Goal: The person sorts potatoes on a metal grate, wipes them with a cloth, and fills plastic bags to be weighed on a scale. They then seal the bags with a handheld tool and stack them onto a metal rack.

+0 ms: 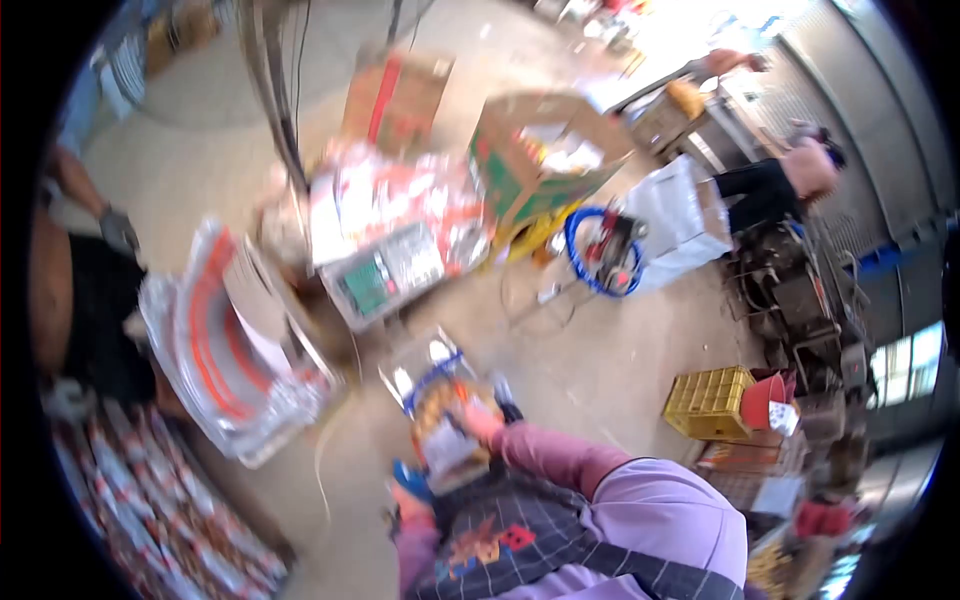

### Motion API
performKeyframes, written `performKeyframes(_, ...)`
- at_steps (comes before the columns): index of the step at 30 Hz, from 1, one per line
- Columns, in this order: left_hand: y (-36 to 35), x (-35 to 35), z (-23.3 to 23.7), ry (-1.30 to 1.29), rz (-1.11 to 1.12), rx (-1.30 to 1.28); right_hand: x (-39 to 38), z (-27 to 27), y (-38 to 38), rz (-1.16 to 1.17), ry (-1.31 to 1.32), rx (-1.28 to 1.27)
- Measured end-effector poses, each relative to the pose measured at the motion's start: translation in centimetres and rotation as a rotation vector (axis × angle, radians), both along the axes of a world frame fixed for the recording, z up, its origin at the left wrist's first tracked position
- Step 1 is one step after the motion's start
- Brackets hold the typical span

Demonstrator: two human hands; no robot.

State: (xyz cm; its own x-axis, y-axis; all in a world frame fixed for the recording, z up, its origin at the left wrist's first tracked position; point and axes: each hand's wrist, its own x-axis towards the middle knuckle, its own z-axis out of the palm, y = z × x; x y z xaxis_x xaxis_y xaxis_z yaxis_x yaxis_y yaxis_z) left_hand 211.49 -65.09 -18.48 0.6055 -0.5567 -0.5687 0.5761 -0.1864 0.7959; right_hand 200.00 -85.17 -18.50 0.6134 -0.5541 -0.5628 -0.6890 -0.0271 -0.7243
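Observation:
A clear plastic bag (450, 460) with a blue band near its top and yellow-brown contents is in front of my apron, blurred by motion. My right hand (482, 420) reaches across the bag's upper part, with its fingers pressed against the plastic and grey showing at the fingertips. At the bag's lower left edge is my left hand (410, 497), with bright blue at its fingers. Motion smears those fingers, and I cannot tell how they are closed.
A scale (385, 275) stands ahead beside clear orange-striped bags (400, 200). An open carton (545, 150) is behind it, near a blue hose ring (603, 252). To the right is a yellow crate (708, 402). A gloved person (118, 230) works at left beside stacked plastic film (215, 340).

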Motion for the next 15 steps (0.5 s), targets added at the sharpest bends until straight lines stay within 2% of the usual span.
performKeyframes(1, 3.7, 1.2, -3.6, 0.391, 0.085, 0.012, 1.0, 3.2, 2.5, -0.102, 0.133, 0.116)
performKeyframes(2, 6.0, 1.1, -2.3, 0.225, 0.154, -0.036, 2.3, 4.8, 5.2, -0.135, 0.132, 0.127)
performKeyframes(4, 7.6, 5.4, 5.5, 0.106, 0.238, -0.002, 6.5, 9.1, 8.6, -0.131, 0.046, 0.117)
performKeyframes(5, 9.4, 8.2, 10.0, 0.122, 0.166, 0.034, 9.0, 12.6, 9.8, -0.087, -0.013, 0.136)
performKeyframes(6, 11.8, 10.6, 14.2, 0.106, 0.190, -0.025, 11.6, 16.6, 11.1, -0.057, -0.056, 0.232)
performKeyframes(7, 14.2, 12.9, 18.4, 0.092, 0.212, -0.085, 14.4, 19.9, 12.0, -0.246, -0.300, 0.621)
performKeyframes(8, 14.3, 14.7, 23.6, 0.042, 0.316, -0.266, 17.2, 23.2, 12.9, -0.454, -0.482, 1.028)
performKeyframes(9, 14.6, 17.5, 27.4, -0.040, 0.377, -0.316, 19.1, 30.8, 14.0, -0.293, -0.601, 0.886)
performKeyframes(10, 14.5, 17.9, 34.6, -0.138, 0.509, -0.365, 21.2, 31.6, 14.7, 0.006, -0.671, 0.434)
performKeyframes(11, 17.6, 20.9, 36.5, -0.283, 0.375, -0.594, 22.1, 38.8, 16.1, -0.105, -0.738, 0.608)
performKeyframes(12, 18.8, 22.5, 40.3, -0.527, 0.405, -0.608, 23.9, 41.7, 17.6, -0.125, -0.848, 0.756)
performKeyframes(13, 19.9, 24.2, 44.4, -0.914, 0.437, -0.450, 25.8, 43.1, 18.5, 0.066, -0.997, 0.589)
performKeyframes(14, 21.4, 25.8, 48.4, -1.422, 0.431, -0.080, 26.7, 46.8, 19.8, 0.099, -1.076, 0.686)
performKeyframes(15, 22.9, 27.1, 52.4, -1.832, 0.415, 0.272, 28.1, 49.5, 21.0, 0.141, -1.103, 0.676)
